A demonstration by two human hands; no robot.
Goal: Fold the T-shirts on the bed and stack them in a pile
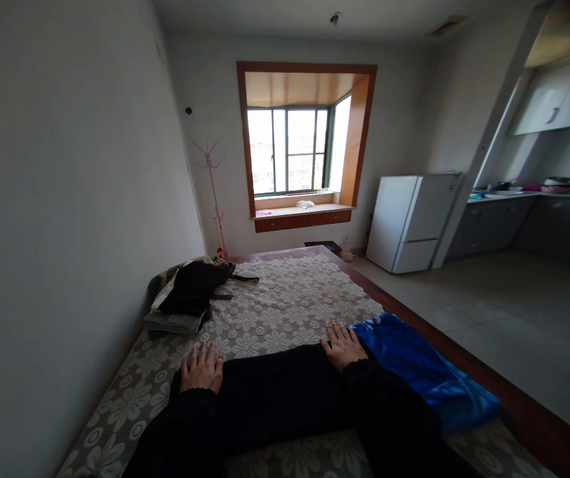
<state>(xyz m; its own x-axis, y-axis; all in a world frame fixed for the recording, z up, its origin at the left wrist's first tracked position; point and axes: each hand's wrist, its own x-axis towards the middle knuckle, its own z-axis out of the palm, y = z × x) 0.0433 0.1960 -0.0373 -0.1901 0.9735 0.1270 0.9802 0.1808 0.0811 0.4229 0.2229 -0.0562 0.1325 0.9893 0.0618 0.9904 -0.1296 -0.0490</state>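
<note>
A black garment (279, 392), laid out in a flat band, stretches across the lace-patterned cover (285, 292) of a table. At its left end my left hand (202, 369) lies flat, palm down with the fingers stretched forward. My right hand (343, 345) rests palm down on its far right corner, fingers slightly spread. Just right of that hand lies a blue cloth (419, 358) with white lettering. My dark sleeves blend into the black fabric, so part of its outline is hard to make out.
A pile of folded clothes (190, 295) with straps sits against the left wall. The table's red-brown edge (528, 411) runs along the right. Beyond stand a pink coat rack (211, 192), a window sill (304, 211) and a white fridge (409, 222); a kitchen counter (508, 196) is far right.
</note>
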